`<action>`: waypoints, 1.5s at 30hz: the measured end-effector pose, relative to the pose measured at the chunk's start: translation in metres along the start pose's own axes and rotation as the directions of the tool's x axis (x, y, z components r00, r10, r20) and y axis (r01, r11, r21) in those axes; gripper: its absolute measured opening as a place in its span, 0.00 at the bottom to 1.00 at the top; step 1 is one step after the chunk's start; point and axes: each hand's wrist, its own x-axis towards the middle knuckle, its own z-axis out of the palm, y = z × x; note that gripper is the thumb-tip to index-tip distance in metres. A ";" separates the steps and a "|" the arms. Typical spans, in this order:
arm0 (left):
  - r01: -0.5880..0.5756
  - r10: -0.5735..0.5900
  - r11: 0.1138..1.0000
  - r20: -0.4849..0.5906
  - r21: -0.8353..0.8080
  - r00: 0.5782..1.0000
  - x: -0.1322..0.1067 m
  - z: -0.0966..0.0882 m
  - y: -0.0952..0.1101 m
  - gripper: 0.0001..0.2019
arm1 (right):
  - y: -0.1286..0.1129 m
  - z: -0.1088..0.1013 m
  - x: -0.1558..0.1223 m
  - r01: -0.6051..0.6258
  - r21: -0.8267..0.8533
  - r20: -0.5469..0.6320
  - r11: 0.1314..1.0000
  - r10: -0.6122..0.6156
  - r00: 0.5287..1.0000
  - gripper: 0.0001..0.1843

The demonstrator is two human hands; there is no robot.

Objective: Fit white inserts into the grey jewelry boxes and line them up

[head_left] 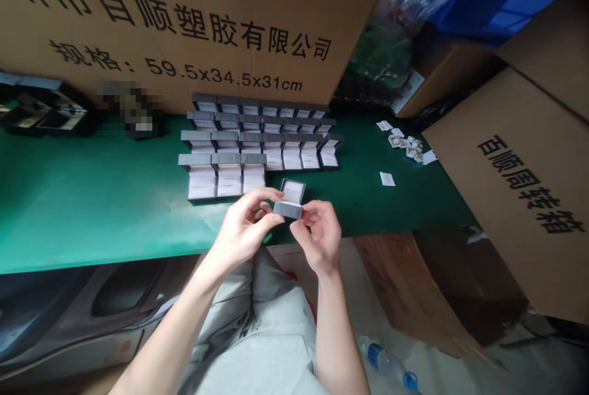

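Note:
Between my two hands, near the table's front edge, is a small dark grey jewelry box (288, 209) with its lid raised and a pale lining inside. My left hand (248, 223) grips its left side between thumb and fingers. On the right side, the fingers of my right hand (319, 232) are curled against the box's corner. Just beyond stand rows of similar open jewelry boxes (251, 160), lined in white and packed side by side. The nearest row is shorter than those behind it.
A green-covered table (115, 199) carries everything. Small white cards (387, 179) and several white pieces (407, 145) lie at the right. A large printed carton (184, 21) stands behind, another carton (519, 199) to the right. Dark open boxes (46, 107) sit at the far left.

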 end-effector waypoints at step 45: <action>0.034 -0.038 0.997 0.057 0.064 0.998 -0.002 -0.001 0.002 0.12 | -0.008 0.001 0.008 0.072 -0.315 0.086 0.946 -0.047 0.995 0.11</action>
